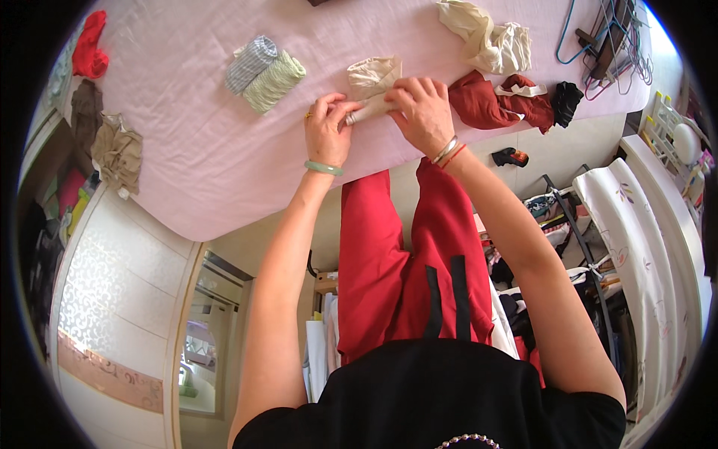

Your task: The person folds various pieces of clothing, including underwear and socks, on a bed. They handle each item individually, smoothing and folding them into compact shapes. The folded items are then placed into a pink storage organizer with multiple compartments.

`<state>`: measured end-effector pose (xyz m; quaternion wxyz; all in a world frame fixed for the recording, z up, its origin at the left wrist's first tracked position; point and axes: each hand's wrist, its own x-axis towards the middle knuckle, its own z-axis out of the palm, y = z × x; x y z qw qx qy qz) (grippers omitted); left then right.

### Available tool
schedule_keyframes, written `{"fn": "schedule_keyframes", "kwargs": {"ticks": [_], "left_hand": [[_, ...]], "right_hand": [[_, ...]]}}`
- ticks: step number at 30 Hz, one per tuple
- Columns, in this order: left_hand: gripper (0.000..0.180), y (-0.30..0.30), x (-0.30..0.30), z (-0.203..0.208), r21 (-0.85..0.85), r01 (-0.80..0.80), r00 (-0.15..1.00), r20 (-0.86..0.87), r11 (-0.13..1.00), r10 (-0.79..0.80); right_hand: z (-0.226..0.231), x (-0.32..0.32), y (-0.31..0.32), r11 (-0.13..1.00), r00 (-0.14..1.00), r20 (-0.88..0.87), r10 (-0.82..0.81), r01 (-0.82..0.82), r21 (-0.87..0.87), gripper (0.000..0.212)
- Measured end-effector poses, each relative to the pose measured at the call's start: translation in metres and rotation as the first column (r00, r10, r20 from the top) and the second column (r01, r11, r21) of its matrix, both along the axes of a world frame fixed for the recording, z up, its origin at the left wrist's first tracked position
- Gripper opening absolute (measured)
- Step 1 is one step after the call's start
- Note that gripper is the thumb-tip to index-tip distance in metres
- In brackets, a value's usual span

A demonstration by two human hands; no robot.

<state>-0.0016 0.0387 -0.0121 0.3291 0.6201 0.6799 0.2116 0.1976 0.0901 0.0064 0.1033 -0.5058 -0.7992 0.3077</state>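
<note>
On the pink bedsheet (187, 142), a small cream cloth garment (374, 73) lies in front of me, its near edge rolled into a narrow tube. My left hand (327, 135) pinches the left end of that roll between thumb and fingers. From the right, my right hand (423, 112) grips the other end, its curled fingers covering part of the cloth. The far part of the garment is still flat and a little wrinkled. What kind of garment it is, I cannot tell.
Rolled striped and pale green clothes (265, 75) lie left of my hands. Rust-red clothing (486, 103), a black bundle (567, 103) and cream clothes (488, 37) lie to the right, near hangers (609, 45). Brown clothing (117, 153) rests at the left edge, a red piece (90, 45) beyond.
</note>
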Motion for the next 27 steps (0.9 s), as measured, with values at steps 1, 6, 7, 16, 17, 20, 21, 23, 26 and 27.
{"fn": "schedule_keyframes", "kwargs": {"ticks": [1, 6, 7, 16, 17, 20, 21, 23, 26, 27], "left_hand": [[0.036, -0.001, -0.003, 0.003, -0.045, 0.054, 0.999, -0.006, 0.998, -0.054], [0.043, 0.028, 0.008, 0.018, -0.053, -0.17, 0.977, 0.12, 0.984, 0.176], [0.045, 0.037, 0.011, 0.016, -0.111, -0.239, 0.955, 0.151, 0.965, 0.254], [0.036, 0.064, 0.019, -0.008, 0.033, 0.157, 0.984, -0.089, 0.987, -0.154], [0.035, 0.063, 0.018, -0.008, 0.05, 0.197, 0.978, -0.085, 0.979, -0.192], [0.043, 0.053, 0.009, -0.011, 0.166, 0.39, 0.917, -0.158, 0.905, -0.366], [0.045, 0.053, 0.009, -0.007, 0.168, 0.438, 0.892, -0.203, 0.883, -0.404], [0.049, 0.05, 0.007, 0.002, 0.167, 0.53, 0.832, -0.29, 0.831, -0.472], [0.053, 0.038, -0.001, -0.002, 0.155, 0.618, 0.753, -0.398, 0.771, -0.524], [0.053, 0.037, -0.003, 0.0, 0.14, 0.651, 0.722, -0.417, 0.746, -0.552]], "right_hand": [[-0.001, 0.002, -0.005, 1.0, 1.0, -0.003, 0.026, -0.026, 0.006, 0.028], [-0.005, 0.003, -0.016, 0.998, 0.997, -0.039, 0.064, -0.064, 0.008, 0.021], [-0.006, 0.002, -0.016, 0.998, 0.997, -0.042, 0.068, -0.067, 0.012, 0.021], [-0.006, 0.004, -0.025, 0.994, 0.994, 0.024, 0.107, -0.108, 0.032, 0.019], [-0.008, 0.004, -0.028, 0.995, 0.995, 0.03, 0.095, -0.096, 0.029, 0.02], [-0.009, 0.005, -0.032, 0.992, 0.994, 0.005, 0.112, -0.112, 0.051, 0.025], [-0.009, 0.007, -0.032, 0.99, 0.992, -0.005, 0.124, -0.123, 0.065, 0.027], [-0.011, 0.009, -0.032, 0.994, 0.995, -0.033, 0.095, -0.093, 0.062, 0.028], [-0.009, 0.01, -0.029, 0.999, 0.993, -0.114, 0.032, -0.032, 0.007, 0.031], [-0.008, 0.011, -0.028, 1.0, 0.99, -0.142, 0.002, -0.005, -0.022, 0.031]]}}
